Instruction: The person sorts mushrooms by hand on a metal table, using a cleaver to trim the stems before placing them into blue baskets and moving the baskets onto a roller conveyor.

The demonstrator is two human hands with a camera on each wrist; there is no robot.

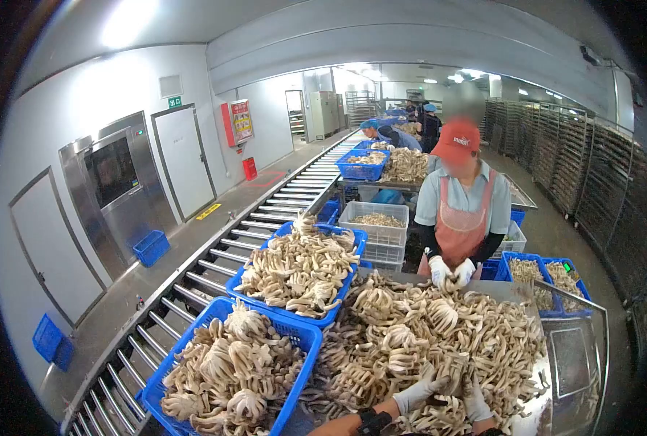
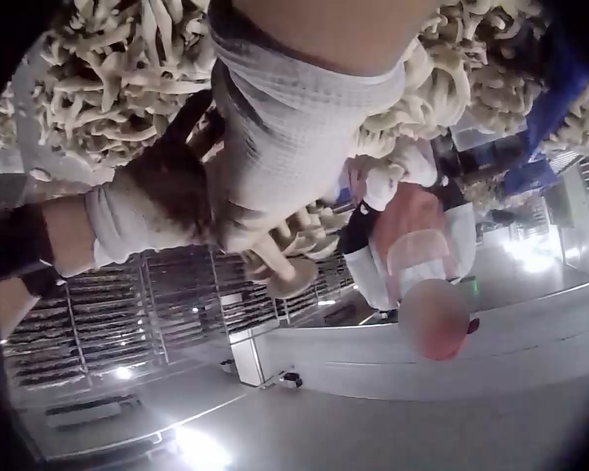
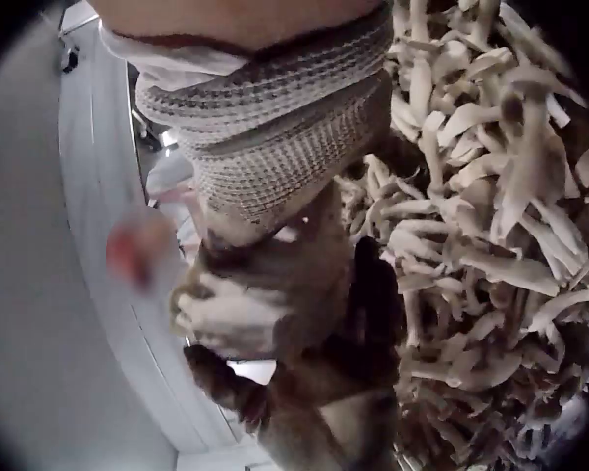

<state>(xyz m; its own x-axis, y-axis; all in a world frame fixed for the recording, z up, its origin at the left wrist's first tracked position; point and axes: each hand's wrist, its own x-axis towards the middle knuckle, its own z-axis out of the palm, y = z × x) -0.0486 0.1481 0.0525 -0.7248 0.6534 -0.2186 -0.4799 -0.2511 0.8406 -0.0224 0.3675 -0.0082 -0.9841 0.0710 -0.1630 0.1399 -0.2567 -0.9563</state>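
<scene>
Both my hands wear white knit gloves with dark-stained fingers and meet over a heap of pale, long-stemmed mushrooms (image 1: 381, 341). My left hand (image 1: 418, 390) grips a mushroom cluster (image 2: 290, 265) whose stems and a round cap stick out beyond the fingers. Close against it from the other side, my right hand (image 1: 476, 400) holds the same cluster with curled fingers. In the right wrist view the gloved right hand (image 3: 265, 226) covers most of the cluster, and the left fingers show just below it. Loose mushrooms (image 3: 481, 265) lie beside the hands.
Two blue crates (image 1: 305, 341) piled with mushroom clusters stand at left, beside a roller conveyor (image 1: 149, 341). Across the metal table (image 1: 541, 407), a person (image 1: 461, 196) in a red cap and apron handles mushrooms. Grey crates (image 1: 374, 251) stand behind; more blue crates (image 1: 509, 272) stand right.
</scene>
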